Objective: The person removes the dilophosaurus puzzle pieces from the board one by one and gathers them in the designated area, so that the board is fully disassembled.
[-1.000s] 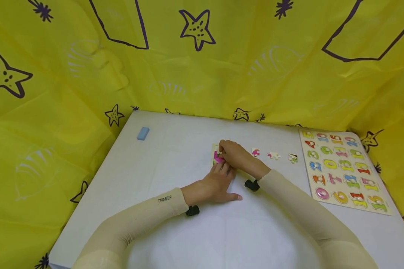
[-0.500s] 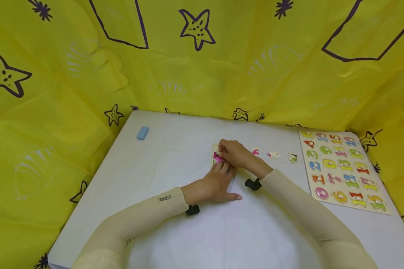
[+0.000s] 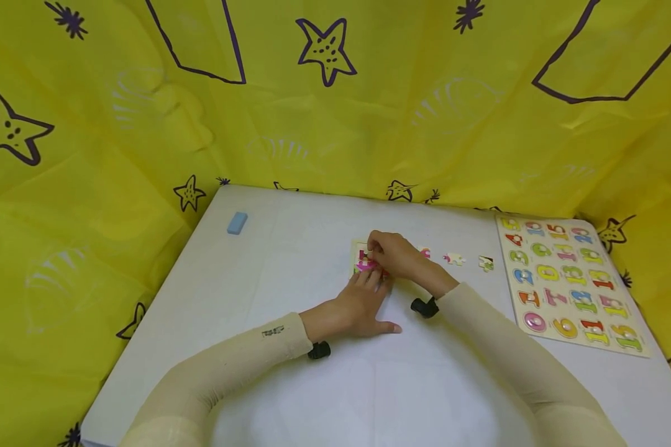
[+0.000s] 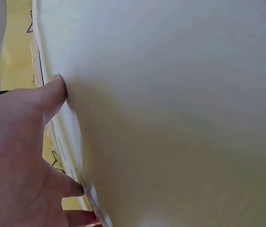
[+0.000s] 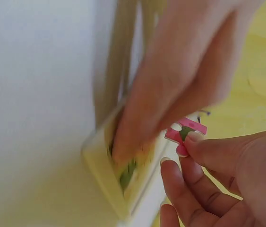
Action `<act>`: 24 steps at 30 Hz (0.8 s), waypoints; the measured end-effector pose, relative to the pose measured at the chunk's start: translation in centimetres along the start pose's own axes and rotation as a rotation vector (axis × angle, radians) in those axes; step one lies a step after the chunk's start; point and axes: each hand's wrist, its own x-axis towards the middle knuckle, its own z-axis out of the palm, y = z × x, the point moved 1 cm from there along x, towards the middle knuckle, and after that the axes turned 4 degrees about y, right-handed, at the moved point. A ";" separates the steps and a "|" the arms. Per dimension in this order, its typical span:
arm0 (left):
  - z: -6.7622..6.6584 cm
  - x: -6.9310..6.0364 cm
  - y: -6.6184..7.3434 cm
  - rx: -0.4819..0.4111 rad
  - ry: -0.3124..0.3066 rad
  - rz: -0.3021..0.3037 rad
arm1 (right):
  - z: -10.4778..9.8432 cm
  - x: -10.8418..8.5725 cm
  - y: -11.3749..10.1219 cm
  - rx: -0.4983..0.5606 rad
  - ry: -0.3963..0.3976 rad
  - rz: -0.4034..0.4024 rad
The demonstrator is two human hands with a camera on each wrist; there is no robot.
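A small jigsaw board with a pale frame [image 5: 105,182] lies mid-table, pink pieces in it. My left hand [image 3: 363,305] rests on its near edge, fingers extended and thumb spread to the right; the left wrist view shows that hand [image 4: 19,156] with fingertips at the board's edge. Between thumb and fingers my right hand [image 3: 397,256] pinches a pink and green puzzle piece [image 5: 173,134], held above the board in the right wrist view, where the right hand [image 5: 227,175] is at the lower right. The fingers partly cover the board in the head view.
Several loose puzzle pieces, among them one pale piece [image 3: 455,259] and one green-brown piece [image 3: 486,263], lie right of my right hand. A number board [image 3: 570,279] is at the table's right side, a blue block [image 3: 237,223] at the back left. Yellow curtain [image 3: 324,124] surrounds the table [image 3: 257,267].
My right hand has shifted slightly right, uncovering more of the board's pink area. The left hand stays in place.
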 end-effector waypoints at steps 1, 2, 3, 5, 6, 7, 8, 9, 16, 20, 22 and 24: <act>0.1 0.0 0.0 -0.002 0.001 -0.002 | -0.3 -0.1 0.2 0.006 0.007 -0.002; 0.1 0.0 0.0 -0.007 -0.001 -0.005 | -0.6 -0.3 0.5 0.011 0.013 -0.001; 0.1 0.0 -0.1 -0.011 -0.004 -0.008 | -0.9 -0.5 0.8 0.014 0.022 -0.002; 0.2 0.0 -0.1 -0.029 -0.014 -0.016 | -1.7 -1.0 1.6 0.018 0.038 0.005; 0.2 0.0 0.0 -0.040 -0.017 -0.020 | -2.2 -1.3 2.1 0.018 0.047 0.012; 0.2 0.0 0.0 -0.046 -0.019 -0.022 | -2.7 -1.5 2.6 0.018 0.053 0.021; 0.3 0.0 0.0 -0.048 -0.022 -0.024 | -3.2 -1.8 3.0 0.022 0.055 0.033; 0.3 0.0 0.0 -0.046 -0.024 -0.025 | -3.7 -2.1 3.6 0.024 0.054 0.048; 0.1 0.0 0.2 -0.026 -0.029 -0.023 | -6.8 -4.7 6.8 0.051 -0.014 0.134; 0.0 0.0 0.2 -0.028 -0.038 -0.026 | -7.4 -6.0 7.7 0.085 -0.070 0.143; 0.0 0.0 0.3 -0.032 -0.042 -0.028 | -7.3 -6.4 8.0 0.093 -0.093 0.146; 0.0 0.0 0.2 -0.035 -0.041 -0.030 | -7.1 -6.6 8.2 0.099 -0.111 0.151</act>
